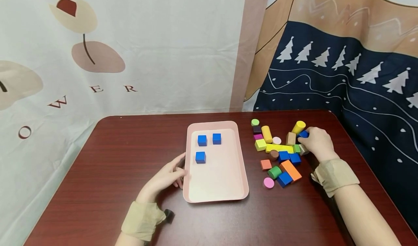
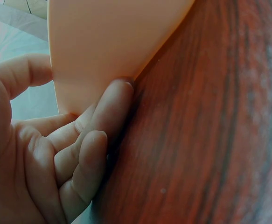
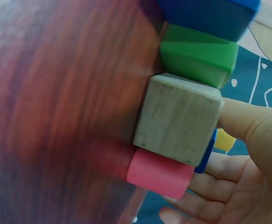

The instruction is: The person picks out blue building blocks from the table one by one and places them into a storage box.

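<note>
A pink tray (image 1: 215,188) lies on the table with three blue cubes (image 1: 200,157) in its upper half. My left hand (image 1: 168,173) holds the tray's left edge, thumb at the rim and the other fingers bent low against the outer wall (image 2: 112,37). At the far right of the block pile, my right hand (image 1: 316,142) pinches a blue block (image 1: 303,134) between thumb and fingers. In the right wrist view that block is mostly hidden behind a bare wooden cube (image 3: 180,119), with a pink cylinder (image 3: 161,172) and a green block (image 3: 198,56) beside it.
Right of the tray, mixed blocks lie close together: a long yellow bar (image 1: 279,148), an orange block (image 1: 290,170), a green cylinder (image 1: 274,172), more blue cubes (image 1: 284,179) and a yellow cylinder (image 1: 298,127). The dark red table (image 1: 130,148) meets hanging cloths (image 1: 183,57) behind.
</note>
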